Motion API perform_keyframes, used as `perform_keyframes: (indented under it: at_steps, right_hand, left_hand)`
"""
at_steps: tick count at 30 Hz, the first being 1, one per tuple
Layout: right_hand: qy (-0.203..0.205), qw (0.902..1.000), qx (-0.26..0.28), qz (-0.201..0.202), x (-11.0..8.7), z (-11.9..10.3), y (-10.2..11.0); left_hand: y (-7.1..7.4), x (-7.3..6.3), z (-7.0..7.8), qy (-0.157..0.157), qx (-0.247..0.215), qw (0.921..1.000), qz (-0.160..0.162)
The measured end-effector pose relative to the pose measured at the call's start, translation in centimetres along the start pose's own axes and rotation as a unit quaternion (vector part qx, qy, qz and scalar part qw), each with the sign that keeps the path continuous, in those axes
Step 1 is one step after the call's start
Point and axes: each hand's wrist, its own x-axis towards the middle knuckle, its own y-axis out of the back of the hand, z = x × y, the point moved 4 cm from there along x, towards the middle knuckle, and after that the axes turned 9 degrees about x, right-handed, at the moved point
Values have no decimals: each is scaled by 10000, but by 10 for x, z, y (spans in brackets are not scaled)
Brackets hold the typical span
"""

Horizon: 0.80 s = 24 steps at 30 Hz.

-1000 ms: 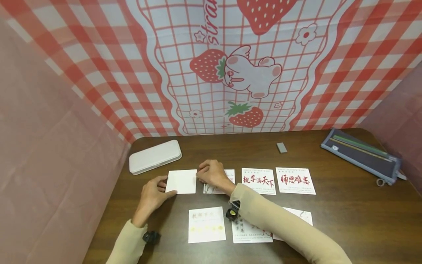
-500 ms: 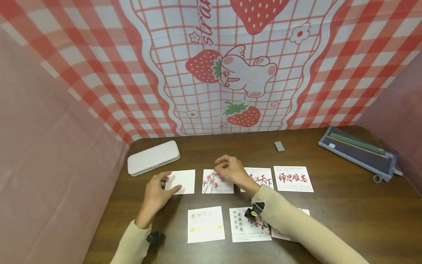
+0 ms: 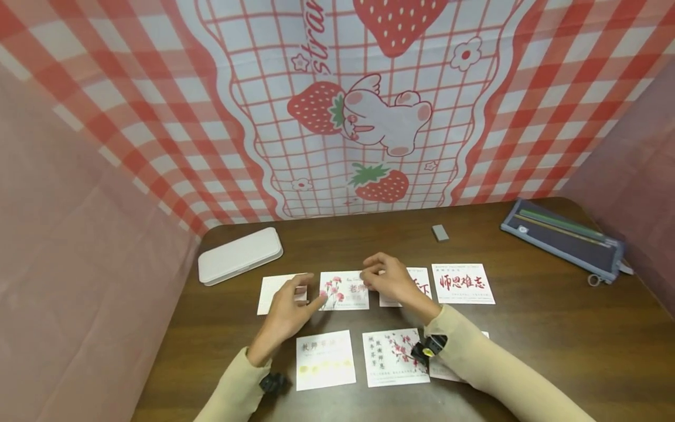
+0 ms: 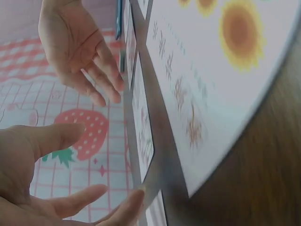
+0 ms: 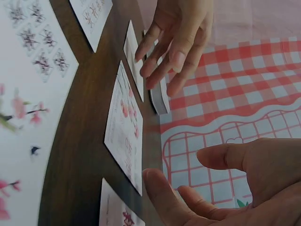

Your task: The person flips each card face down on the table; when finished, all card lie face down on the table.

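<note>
My left hand (image 3: 291, 306) hovers with spread fingers between a blank white card (image 3: 267, 295) and a card with pink carnations (image 3: 345, 291). Nothing lies between its thumb and fingers in the left wrist view. At the carnation card's right edge is my right hand (image 3: 392, 282), fingers loosely bent and holding nothing; it partly covers a card with red characters (image 3: 420, 275). A second red-character card (image 3: 464, 284) ends that row. Nearer lie a yellow sunflower card (image 3: 325, 360), a plum-blossom card (image 3: 392, 366) and a card (image 3: 445, 373) mostly hidden by the right sleeve.
A white case (image 3: 239, 257) lies at the back left of the brown table (image 3: 358, 234). Farther right are a small grey eraser (image 3: 440, 233) and a blue pencil pouch (image 3: 561, 241). Strawberry-print cloth (image 3: 390, 129) hangs behind the table.
My left hand has moved right from the blank card toward the carnation card. My right hand has also moved right, uncovering the carnation card. The head view has shifted slightly.
</note>
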Motion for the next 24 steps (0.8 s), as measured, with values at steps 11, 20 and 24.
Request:
perform_keyframes:
  at_steps: [11,20,24]
  right_hand:
    - [-306,9991,307,19,-15,8,2]
    - [-518,9964,665,38,-20,15,3]
    - [-556,9947,859,-44,-22,17,3]
  left_hand:
    - [-15,2,10,-43,-140,9998,-141]
    - [-20,2,11,-63,-198,9998,-71]
    - [-21,2,12,-55,-112,9999,-79]
